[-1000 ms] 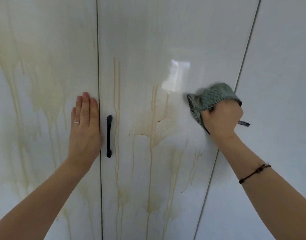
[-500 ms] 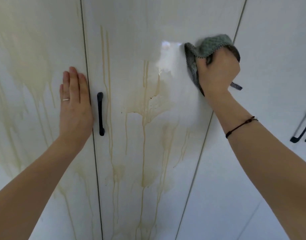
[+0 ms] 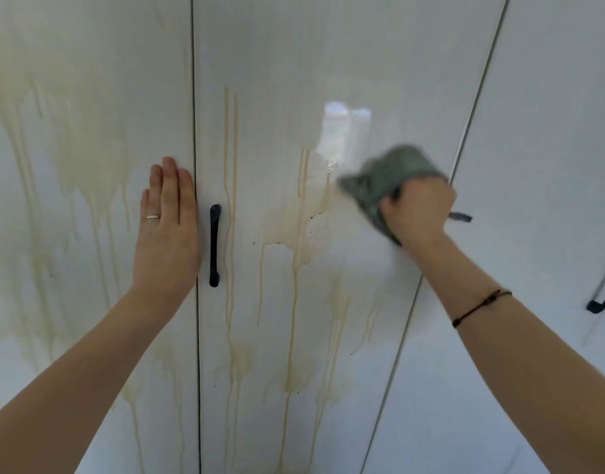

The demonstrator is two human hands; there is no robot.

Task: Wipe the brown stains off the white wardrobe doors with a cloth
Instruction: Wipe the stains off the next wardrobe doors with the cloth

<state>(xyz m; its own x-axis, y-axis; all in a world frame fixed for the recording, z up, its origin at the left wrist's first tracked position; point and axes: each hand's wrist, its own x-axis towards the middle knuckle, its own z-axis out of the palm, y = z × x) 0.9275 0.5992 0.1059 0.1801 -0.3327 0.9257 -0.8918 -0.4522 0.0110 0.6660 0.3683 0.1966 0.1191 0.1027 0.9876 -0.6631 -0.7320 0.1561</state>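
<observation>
R hand (image 3: 417,210): fist clamped round bunched grey-green cloth (image 3: 396,169), pressing it to mid door (image 3: 277,63); both blurred, so prob. mid-stroke.
Why balled: judged to put more pressure on dried drips than a flat cloth would.
L hand (image 3: 167,227): flat, fingers straight & together, palm on L door (image 3: 88,63) just beside the gap & black handle (image 3: 214,246); holds nothing. Prob. braces the body & steadies the doors vs. scrubbing.
Cloth pos.: upper R of mid door, at R edge of brown blotch (image 3: 294,217), near gap to R door (image 3: 550,131).
Stains: blotch w/ long runs down; thin twin streaks beside handle; L door has wide pale wash + drips.
Progress: patch below cloth looks clean; most left to do.
Surface: glossy white panels, bright reflection (image 3: 345,131) above cloth. Slick, so should wipe easily; glare may hide smears.
Room: R door looks clean; dark handle (image 3: 602,295) at far R edge. No more of room shows.
Wear: ring (image 3: 153,217) on L hand, cord bracelet (image 3: 479,307) on R wrist.
</observation>
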